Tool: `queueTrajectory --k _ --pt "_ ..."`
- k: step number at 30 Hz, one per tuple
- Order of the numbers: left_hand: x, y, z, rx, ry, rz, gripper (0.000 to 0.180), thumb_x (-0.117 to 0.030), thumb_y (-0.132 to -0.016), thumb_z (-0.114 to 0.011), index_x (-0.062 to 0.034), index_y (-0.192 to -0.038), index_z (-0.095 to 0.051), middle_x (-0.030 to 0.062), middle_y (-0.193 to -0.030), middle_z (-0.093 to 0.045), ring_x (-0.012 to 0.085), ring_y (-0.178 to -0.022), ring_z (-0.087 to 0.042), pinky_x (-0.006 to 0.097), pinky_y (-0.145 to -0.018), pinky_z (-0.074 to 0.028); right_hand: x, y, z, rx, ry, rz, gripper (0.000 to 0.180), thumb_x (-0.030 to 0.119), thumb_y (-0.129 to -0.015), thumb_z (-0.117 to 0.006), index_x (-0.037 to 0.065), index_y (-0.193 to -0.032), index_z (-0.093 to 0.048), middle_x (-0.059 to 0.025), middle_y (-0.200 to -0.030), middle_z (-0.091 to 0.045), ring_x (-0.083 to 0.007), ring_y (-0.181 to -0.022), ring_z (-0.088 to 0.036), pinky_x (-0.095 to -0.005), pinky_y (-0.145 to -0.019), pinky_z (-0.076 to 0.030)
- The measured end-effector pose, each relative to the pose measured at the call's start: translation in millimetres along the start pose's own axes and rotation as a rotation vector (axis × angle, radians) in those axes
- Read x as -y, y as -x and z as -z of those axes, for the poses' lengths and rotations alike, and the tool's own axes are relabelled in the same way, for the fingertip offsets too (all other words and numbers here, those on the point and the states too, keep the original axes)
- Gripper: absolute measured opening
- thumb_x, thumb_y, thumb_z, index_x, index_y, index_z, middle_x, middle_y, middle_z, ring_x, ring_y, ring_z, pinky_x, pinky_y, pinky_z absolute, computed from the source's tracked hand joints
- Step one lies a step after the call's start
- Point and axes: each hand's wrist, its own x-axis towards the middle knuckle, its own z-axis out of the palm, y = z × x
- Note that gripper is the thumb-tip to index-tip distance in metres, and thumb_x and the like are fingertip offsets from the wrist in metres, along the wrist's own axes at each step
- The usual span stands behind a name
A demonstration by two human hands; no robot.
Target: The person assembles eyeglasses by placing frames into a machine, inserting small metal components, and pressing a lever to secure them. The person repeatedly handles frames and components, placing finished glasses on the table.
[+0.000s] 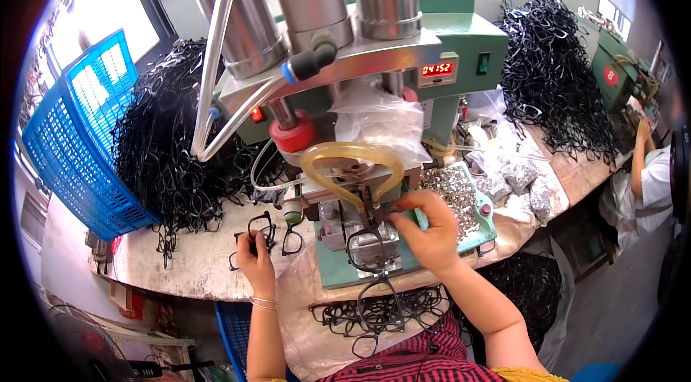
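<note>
My left hand [255, 260] pinches a black eyeglass frame [265, 222] above the table, left of the press. Another black frame lies beside it. My right hand [432, 231] is at the working head of the green bench press [461, 40], thumb and fingers closed near its narrow jaws [370, 211]. Whatever those fingertips hold is too small or hidden to make out. A black eyeglass frame [350, 251] sits tilted at the jaws, one rim up by the metal block and the other hanging toward me. A curved yellowish tube [353, 150] arches over the jaws.
Tall piles of black frames [162, 130] stand left and right, a blue basket [86, 137] behind the left one. Small metal parts [450, 198] fill a green tray by my right hand. More frames [338, 314] lie across my lap cloth. Far right, another person's arm [639, 159] works at a machine.
</note>
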Motion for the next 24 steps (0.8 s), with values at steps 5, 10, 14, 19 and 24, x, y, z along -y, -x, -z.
queueTrajectory --k 5,10,14,19,24 --pt "-36.2 16.9 -15.6 -0.007 0.301 0.045 0.004 -0.009 -0.100 -0.058 -0.0050 -0.099 -0.057 -0.0017 -0.088 -0.056 0.0061 -0.073 -0.050 0.019 -0.064 -0.042 5.4 9.8 -19.9 -0.065 -0.175 -0.198 0.045 0.002 -0.080 -0.074 -0.002 -0.120 -0.056 -0.0073 -0.091 -0.068 -0.0148 -0.095 -0.065 -0.0294 -0.088 -0.049" --pt "-175.8 -8.1 -26.2 0.235 0.654 -0.409 0.007 -0.004 -0.099 -0.052 -0.0025 -0.105 -0.054 0.0128 -0.097 -0.063 0.0183 -0.090 -0.057 0.031 -0.083 -0.049 15.3 5.5 -23.0 -0.020 -0.280 -0.223 0.054 0.002 -0.081 -0.073 -0.002 -0.129 -0.049 -0.0078 -0.097 -0.068 -0.0143 -0.098 -0.062 -0.0284 -0.094 -0.045" --pt "-193.1 -21.1 -33.5 0.262 0.563 -0.491 0.012 -0.002 -0.093 -0.061 0.0043 -0.102 -0.060 0.0186 -0.097 -0.068 0.0236 -0.085 -0.063 0.034 -0.079 -0.052 40.1 10.3 -29.9 -0.092 -0.270 -0.256 0.056 0.003 -0.083 -0.071 -0.002 -0.134 -0.048 -0.0103 -0.107 -0.068 -0.0170 -0.102 -0.063 -0.0304 -0.095 -0.046" --pt "-168.9 5.0 -29.5 0.492 0.288 -0.810 0.010 -0.002 -0.081 -0.070 -0.0042 -0.091 -0.069 0.0112 -0.098 -0.074 0.0225 -0.080 -0.063 0.036 -0.078 -0.053 13.3 2.2 24.7 0.101 0.320 0.040 0.034 0.009 -0.078 -0.073 0.005 -0.111 -0.068 -0.0148 -0.116 -0.067 -0.0327 -0.114 -0.061 -0.0420 -0.101 -0.046" --pt "-163.5 23.8 -50.3 0.667 0.214 -0.967 0.024 -0.010 -0.071 -0.080 -0.0128 -0.095 -0.075 0.0029 -0.102 -0.074 0.0238 -0.081 -0.053 0.047 -0.088 -0.054 -69.4 23.7 83.4 -0.007 0.899 -0.033 0.021 0.015 -0.075 -0.075 0.009 -0.095 -0.071 -0.0202 -0.123 -0.061 -0.0397 -0.124 -0.053 -0.0487 -0.103 -0.043"
